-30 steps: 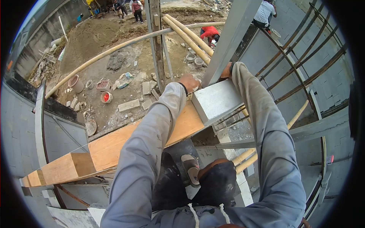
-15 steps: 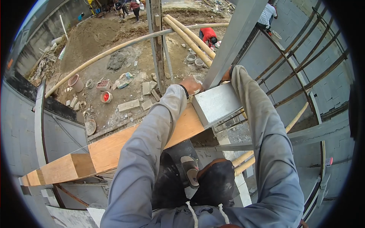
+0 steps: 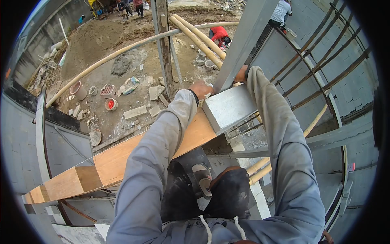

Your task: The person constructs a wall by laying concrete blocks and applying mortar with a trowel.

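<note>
A pale grey block (image 3: 229, 106) lies on top of the wall, at the right end of a plywood board (image 3: 197, 132). My left hand (image 3: 202, 88) is by the block's far left corner, at the foot of an upright grey metal post (image 3: 245, 42); its fingers are curled, and what they grip, if anything, is hidden. On the other side of the post, my right hand (image 3: 241, 75) is mostly covered by the post and my sleeve, so its fingers do not show.
Bamboo poles (image 3: 199, 36) cross beyond the post. Rusty bars (image 3: 313, 67) stick out at the right. Far below are buckets (image 3: 111, 104), loose blocks (image 3: 135, 112) and a person in red (image 3: 219, 34). Another person (image 3: 280, 13) is at the upper right. A sandalled foot (image 3: 202, 179) is below.
The view has shifted slightly, so most of the scene sits a little further left. My hands remain at the post, and the block has not visibly moved relative to the board.
</note>
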`<state>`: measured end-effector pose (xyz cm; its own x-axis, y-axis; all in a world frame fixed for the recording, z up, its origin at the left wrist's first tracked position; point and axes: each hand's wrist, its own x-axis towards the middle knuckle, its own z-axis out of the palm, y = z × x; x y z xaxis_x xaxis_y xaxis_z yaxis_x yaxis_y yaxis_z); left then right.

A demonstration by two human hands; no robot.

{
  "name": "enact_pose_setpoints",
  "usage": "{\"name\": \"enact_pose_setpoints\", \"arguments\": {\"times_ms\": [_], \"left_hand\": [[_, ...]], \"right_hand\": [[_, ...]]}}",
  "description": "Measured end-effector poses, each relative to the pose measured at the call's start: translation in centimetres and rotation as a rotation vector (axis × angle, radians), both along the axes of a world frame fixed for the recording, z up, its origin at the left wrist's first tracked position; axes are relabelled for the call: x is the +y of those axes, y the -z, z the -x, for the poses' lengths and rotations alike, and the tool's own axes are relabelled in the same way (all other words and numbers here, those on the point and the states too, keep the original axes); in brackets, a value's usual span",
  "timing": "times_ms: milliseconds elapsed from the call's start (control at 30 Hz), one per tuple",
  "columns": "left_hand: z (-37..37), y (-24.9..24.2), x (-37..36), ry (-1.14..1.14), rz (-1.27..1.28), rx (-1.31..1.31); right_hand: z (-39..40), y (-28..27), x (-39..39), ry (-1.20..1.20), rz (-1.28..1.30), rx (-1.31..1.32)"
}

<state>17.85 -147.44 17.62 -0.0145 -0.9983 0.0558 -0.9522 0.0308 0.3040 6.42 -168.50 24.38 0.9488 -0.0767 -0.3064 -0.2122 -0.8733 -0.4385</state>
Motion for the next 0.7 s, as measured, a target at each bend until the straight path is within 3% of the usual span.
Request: {"name": "enact_pose_setpoints", "arguments": {"times_ms": [67,200,300,367,400,467,533,600,700], "left_hand": [[-0.3,0.5,-0.3,-0.015,-0.018,0.083],[0.2,0.0,0.4,-0.053,0.012,-0.009],[-0.4,1.1,-0.3,-0.081,-0.040,0.144],[-1.2,2.1,-0.4,-0.081,0.049,0.421],[-0.8,0.8,0.1,-0.090,0.050,0.412],[1.3,-2.8,1.1,-0.394,-0.060,0.845],[1.0,-2.4,1.0,-0.366,-0.044,0.896],[1.0,-2.3,1.0,-0.334,-0.033,0.949],[1.5,-3.1,1.5,-0.370,-0.052,0.934]], "right_hand": [[0.0,0.1,-0.2,0.003,0.016,0.003],[-0.3,0.4,0.2,0.001,0.050,0.006],[-0.3,1.1,-0.5,0.002,0.083,0.016],[-0.3,1.9,-1.3,0.026,0.103,0.007],[-0.5,3.1,-2.4,0.047,0.121,-0.013],[-0.1,2.8,-2.2,0.061,0.139,-0.048],[0.1,2.2,-1.6,0.069,0.156,-0.089],[0.6,1.7,-1.2,0.240,0.138,0.082],[0.6,1.6,-1.1,0.215,0.129,0.091]]}}
